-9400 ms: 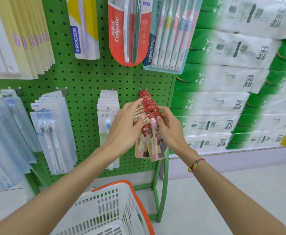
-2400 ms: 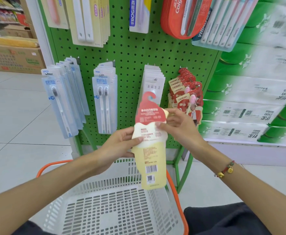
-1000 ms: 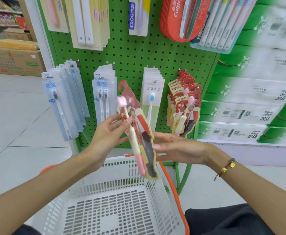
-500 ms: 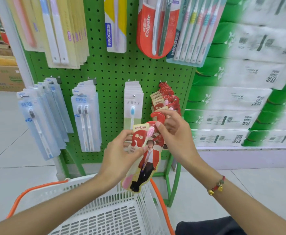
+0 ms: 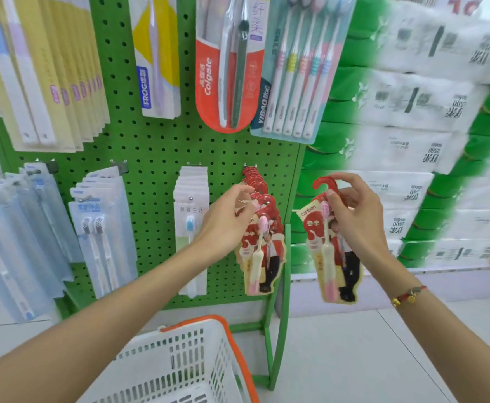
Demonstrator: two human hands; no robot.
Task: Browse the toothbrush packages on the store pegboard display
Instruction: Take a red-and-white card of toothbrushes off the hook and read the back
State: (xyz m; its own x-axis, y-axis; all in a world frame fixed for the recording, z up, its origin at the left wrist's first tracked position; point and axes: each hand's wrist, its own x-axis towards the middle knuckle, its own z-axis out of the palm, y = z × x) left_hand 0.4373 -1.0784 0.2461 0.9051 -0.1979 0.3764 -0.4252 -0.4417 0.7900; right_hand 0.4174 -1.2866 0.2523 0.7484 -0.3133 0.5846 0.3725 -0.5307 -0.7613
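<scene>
In the head view, the right hand (image 5: 354,216) pinches a red toothbrush package (image 5: 332,248) near its hook-shaped top, holding it upright with its long axis vertical, off to the right of the pegboard (image 5: 156,158). The left hand (image 5: 226,225), fingers loosely curled, touches the tops of the matching hanging packages (image 5: 262,245) on their peg. That peg lies left of the held package, nearer the left hand.

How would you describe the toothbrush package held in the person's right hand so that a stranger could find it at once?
Start at the green pegboard and move right, past its edge. There the right hand pinches a red-hooked card toothbrush package. Unlike the matching packages on the peg, it hangs free.
</scene>
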